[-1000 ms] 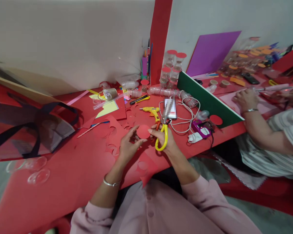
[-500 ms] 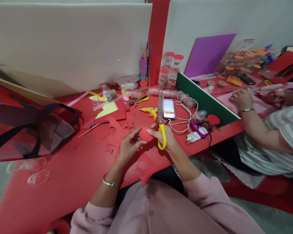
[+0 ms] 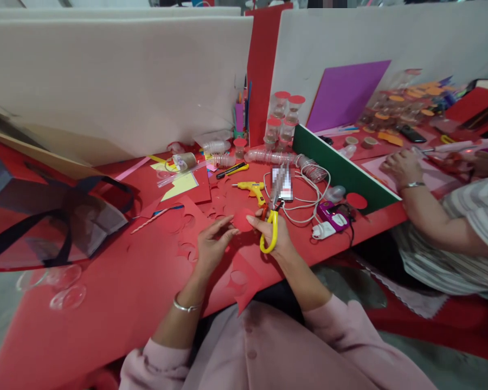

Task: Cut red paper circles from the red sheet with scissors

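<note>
A small red paper circle [image 3: 244, 219] is held above the red table between my two hands. My left hand [image 3: 211, 241] has its thumb and fingertips at the circle's left edge. The thumb of my right hand [image 3: 282, 235] presses on the circle's right side, and the same hand grips yellow-handled scissors [image 3: 274, 227]. Their blades point away from me over a phone [image 3: 287, 192]. Beneath my hands lies a red paper offcut [image 3: 244, 292] with a round hole. More cut red paper scraps [image 3: 189, 227] lie to the left.
A yellow glue gun [image 3: 250, 188] and a cutter knife [image 3: 231, 170] lie beyond my hands. White cables [image 3: 305, 203] run to a purple power strip [image 3: 331, 216]. A green board [image 3: 341, 168] stands at the right, with a co-worker's hand [image 3: 402, 168] behind it. A bag [image 3: 44, 216] stands left.
The scissors' blades have tipped away and down to the right. My left fingertips have drawn slightly back to the circle's edge. The whole view has shifted slightly with the head.
</note>
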`<state>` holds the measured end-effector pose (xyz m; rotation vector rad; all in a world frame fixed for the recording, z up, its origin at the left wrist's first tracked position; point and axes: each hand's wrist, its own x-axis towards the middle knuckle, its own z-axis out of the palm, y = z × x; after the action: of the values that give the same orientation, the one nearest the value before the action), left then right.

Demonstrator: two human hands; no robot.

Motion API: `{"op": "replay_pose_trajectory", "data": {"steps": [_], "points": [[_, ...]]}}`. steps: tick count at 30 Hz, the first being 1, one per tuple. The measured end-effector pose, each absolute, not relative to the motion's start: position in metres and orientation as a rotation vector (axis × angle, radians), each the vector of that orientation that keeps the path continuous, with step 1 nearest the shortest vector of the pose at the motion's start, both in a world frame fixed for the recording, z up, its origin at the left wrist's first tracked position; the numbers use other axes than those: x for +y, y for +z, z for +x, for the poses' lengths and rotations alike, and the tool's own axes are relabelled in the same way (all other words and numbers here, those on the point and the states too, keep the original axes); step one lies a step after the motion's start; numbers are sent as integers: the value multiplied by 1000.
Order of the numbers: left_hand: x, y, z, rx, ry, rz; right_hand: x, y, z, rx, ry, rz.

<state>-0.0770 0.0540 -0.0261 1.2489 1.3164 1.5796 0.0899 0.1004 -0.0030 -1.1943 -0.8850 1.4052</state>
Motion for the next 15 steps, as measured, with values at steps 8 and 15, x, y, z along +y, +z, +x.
{"op": "replay_pose_trajectory", "data": {"steps": [8, 15], "points": [[51, -24, -70, 1340, 1491, 1096, 104, -6, 79, -828, 1365, -1144], [51, -23, -68, 1298, 1455, 1038, 94, -15, 71, -938, 1367, -1190]]}}
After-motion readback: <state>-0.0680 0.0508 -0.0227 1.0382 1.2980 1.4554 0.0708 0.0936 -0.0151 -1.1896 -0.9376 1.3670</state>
